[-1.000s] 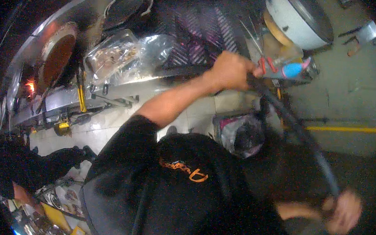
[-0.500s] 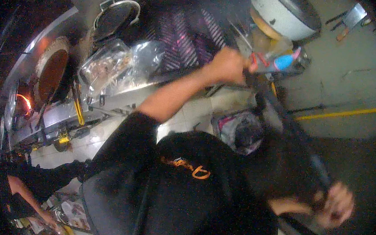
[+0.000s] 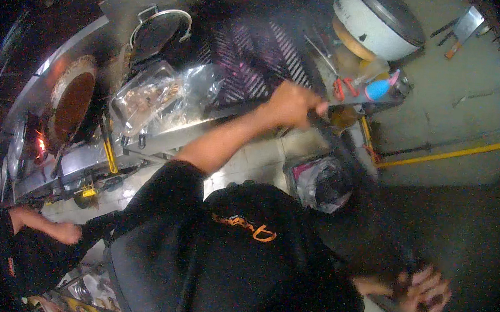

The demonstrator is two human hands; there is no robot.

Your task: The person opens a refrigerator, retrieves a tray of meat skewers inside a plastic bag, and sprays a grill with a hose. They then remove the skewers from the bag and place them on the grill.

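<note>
My left hand [image 3: 293,105] is closed around the upper end of a long dark strip-like thing [image 3: 348,158], in front of the cooking counter. The strip slants down to the right toward my right hand [image 3: 426,293], whose fingers are curled around its lower end. Blur and dark surroundings hide whether the strip is cloth, strap or pole. Past my left hand, red-handled scissors [image 3: 345,89] and a blue-and-pink item [image 3: 378,90] lie on a small shelf. A bin with a plastic liner [image 3: 321,186] stands on the floor below the strip.
A wok of brown liquid [image 3: 73,105] sits by a flame [image 3: 41,145] at left. Beside it are a strainer [image 3: 160,32], bagged food [image 3: 148,96] and dark slatted grates [image 3: 246,60]. A white round cooker [image 3: 377,24] stands far right. A co-worker's arm [image 3: 47,225] shows lower left.
My left hand has moved slightly left and down, away from the scissors. My right hand has shifted left and lower, with the strip between them. The co-worker's forearm has lifted.
</note>
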